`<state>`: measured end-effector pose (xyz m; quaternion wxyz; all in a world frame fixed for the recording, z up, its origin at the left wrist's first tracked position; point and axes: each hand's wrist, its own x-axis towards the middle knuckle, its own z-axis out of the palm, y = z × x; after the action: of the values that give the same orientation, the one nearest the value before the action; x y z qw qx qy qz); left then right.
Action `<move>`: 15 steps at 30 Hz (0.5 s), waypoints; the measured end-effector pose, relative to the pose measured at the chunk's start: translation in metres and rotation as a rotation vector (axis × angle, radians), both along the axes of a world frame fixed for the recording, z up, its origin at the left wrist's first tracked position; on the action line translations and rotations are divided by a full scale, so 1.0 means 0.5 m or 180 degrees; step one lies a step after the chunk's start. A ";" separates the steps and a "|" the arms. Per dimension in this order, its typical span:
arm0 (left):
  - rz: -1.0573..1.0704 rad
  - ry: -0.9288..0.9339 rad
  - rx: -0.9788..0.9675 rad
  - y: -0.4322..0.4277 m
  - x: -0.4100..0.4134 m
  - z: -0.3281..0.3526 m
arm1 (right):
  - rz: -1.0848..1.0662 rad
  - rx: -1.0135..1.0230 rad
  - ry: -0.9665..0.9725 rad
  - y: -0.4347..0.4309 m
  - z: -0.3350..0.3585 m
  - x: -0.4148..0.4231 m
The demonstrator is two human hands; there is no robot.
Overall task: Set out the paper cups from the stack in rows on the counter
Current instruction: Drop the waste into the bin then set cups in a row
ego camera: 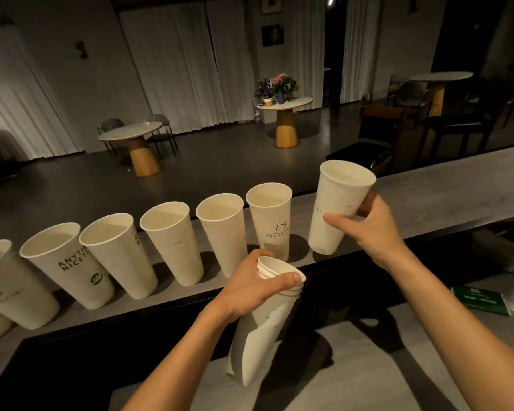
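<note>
While a row of paper cups [220,235] stood upright along the bench [428,203], 1 more cup [336,209] was gripped by the right hand [377,229] at the row's right end, and the tilted stack [261,336] was clasped near its rims by the left hand [247,289].

Green letters "ANYTI…" over "NICETI…" stand on one paper cup [72,271].

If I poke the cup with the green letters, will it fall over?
Probably. The cup with the green letters is tall with a base narrower than its rim, so it likely tips easily. It looks empty and papery, so probably very light. The neighbouring cups stand close, so it might knock them.
</note>
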<state>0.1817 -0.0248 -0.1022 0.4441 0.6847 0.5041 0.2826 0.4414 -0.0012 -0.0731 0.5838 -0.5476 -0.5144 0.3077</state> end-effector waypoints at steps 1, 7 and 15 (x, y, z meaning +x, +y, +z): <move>-0.0010 0.0002 0.0010 0.001 -0.001 -0.001 | -0.0051 -0.0102 -0.0213 0.009 -0.003 -0.003; -0.0074 -0.0003 0.0044 0.005 -0.006 -0.006 | -0.0063 -0.0385 -0.0776 0.054 -0.028 -0.026; -0.0150 -0.0062 0.0153 0.011 -0.009 0.000 | 0.0013 -0.0571 -0.1018 0.076 -0.028 -0.034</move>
<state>0.1772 -0.0194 -0.1022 0.4389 0.7040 0.4767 0.2907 0.4246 0.0366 -0.0871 0.4427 -0.6383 -0.5724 0.2625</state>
